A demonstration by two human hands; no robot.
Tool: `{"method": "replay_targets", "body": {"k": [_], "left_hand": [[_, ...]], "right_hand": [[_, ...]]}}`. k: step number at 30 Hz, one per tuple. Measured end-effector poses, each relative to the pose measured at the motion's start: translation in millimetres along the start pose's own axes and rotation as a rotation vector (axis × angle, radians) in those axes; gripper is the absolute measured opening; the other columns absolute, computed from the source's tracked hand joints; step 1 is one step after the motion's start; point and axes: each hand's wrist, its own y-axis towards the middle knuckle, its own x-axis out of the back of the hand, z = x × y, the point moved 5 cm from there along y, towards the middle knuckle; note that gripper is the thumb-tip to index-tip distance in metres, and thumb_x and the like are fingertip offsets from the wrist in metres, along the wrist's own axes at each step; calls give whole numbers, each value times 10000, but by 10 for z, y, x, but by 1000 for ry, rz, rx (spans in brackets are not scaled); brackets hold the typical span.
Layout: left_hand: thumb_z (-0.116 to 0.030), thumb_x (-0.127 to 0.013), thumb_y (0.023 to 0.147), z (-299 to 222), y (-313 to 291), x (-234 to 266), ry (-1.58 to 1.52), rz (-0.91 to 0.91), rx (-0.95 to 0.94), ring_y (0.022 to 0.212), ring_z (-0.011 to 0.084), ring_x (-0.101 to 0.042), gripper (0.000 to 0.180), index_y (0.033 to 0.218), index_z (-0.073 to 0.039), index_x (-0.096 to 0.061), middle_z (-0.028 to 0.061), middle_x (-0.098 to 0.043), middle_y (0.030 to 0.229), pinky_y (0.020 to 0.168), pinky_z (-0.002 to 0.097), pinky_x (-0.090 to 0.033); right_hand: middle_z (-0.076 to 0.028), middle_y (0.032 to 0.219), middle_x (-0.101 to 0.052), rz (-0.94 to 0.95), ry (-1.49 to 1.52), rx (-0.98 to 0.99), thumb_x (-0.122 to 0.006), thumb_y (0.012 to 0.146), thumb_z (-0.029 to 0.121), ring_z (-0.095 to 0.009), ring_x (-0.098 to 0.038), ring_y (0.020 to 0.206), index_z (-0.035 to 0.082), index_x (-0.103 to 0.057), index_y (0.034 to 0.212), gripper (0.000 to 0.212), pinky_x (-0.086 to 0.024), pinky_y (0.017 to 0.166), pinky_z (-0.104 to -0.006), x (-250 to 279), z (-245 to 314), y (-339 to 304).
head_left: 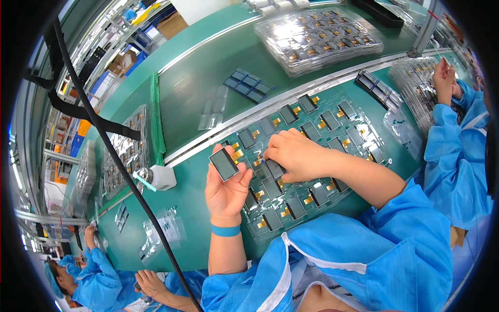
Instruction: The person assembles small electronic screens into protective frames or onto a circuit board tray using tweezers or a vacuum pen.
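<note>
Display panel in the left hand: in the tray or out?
Out. The left hand holds the display panel up, clear of the clear tray.

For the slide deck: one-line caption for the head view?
Left hand holds a small dark display panel while right hand reaches into a clear tray of panels on a green bench.

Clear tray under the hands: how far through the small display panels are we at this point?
Done: hard to tell; the clear tray looks nearly full of dark panels with orange tabs. A separate group of panels lies on the green mat beyond. In hand: the left hand holds one display panel up, while the right hand rests fingers-down on panels mid-tray. Left: apparently most of the tray, plus the stacked trays farther back.
</note>
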Motion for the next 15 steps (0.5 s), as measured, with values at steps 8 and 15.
{"method": "replay_targets", "body": {"k": [8, 15], "left_hand": [[-174, -449, 915, 166, 5, -44, -48, -91, 348, 950, 373, -592, 543, 1328, 77, -199, 190, -507, 1184, 777, 440, -540], [-146, -499, 890, 354, -72, -42, -196, -43, 531, 968, 411, -570, 621, 1325, 119, -144, 206, -501, 1179, 779, 465, -531]], "right_hand": [[-83, 1013, -509, -287, 33, -1, -696, 566, 104, -255, -480, 997, 80, -568, 1033, 485, -352, 841, -371, 269, -43, -291], [4, 867, -554, -491, -176, 242, -547, 713, 111, -146, -546, 900, 118, -588, 926, 217, -384, 832, -326, 214, 191, -451]]}}
